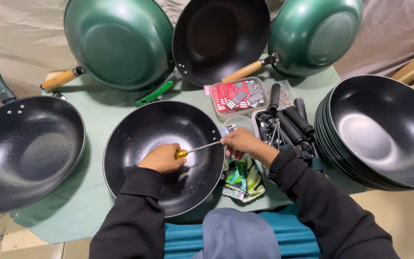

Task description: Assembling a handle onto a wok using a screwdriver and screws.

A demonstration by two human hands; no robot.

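Over the round black non-stick wok (pixel 164 158), the left hand (pixel 161 158) wraps the yellow-handled steel screwdriver (pixel 195 150); the right hand (pixel 238 142) pinches its tip at the wok's right rim, probably around a screw. The wok looks heavy, rigid, slick inside: grip its rim

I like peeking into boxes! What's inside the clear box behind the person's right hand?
The clear box holds red and striped little packets. Beside it, a tray of black pan handles sits partly hidden by the right hand. What lies under the packets is covered.
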